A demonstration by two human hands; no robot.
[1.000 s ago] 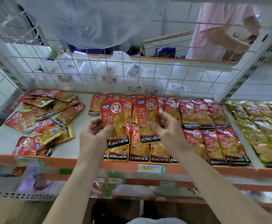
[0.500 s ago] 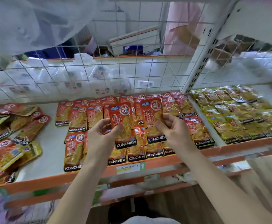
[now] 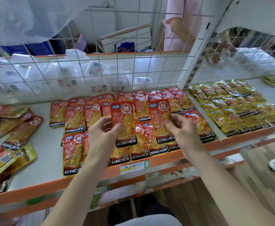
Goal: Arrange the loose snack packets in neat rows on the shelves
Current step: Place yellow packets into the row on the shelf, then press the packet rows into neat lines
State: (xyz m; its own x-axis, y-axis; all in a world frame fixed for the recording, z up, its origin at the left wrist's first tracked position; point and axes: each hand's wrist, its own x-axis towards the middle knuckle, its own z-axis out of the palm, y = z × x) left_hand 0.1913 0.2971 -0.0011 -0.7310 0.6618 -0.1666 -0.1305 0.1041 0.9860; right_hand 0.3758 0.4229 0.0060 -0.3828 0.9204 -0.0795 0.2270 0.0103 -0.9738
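Note:
My left hand [image 3: 101,137] pinches a red KONCHEW snack packet [image 3: 123,118] upright above the shelf. My right hand [image 3: 182,129] pinches a second red packet [image 3: 160,115] beside it. Both packets hover over rows of red packets [image 3: 75,118] laid flat on the white shelf [image 3: 47,144]. A loose pile of red and yellow packets [image 3: 11,137] lies at the shelf's left end. Neat rows of yellow packets [image 3: 234,110] fill the neighbouring shelf bay on the right.
A white wire grid [image 3: 117,69] backs the shelf, with a white upright post [image 3: 198,62] between the bays. An orange front lip [image 3: 163,160] carries a price label. A person in pink [image 3: 182,26] stands behind the grid. Lower shelves and a wooden floor lie below.
The view has swung right, so the shelf contents sit further left in frame. Both hands still hold their packets side by side, slightly further right over the rows.

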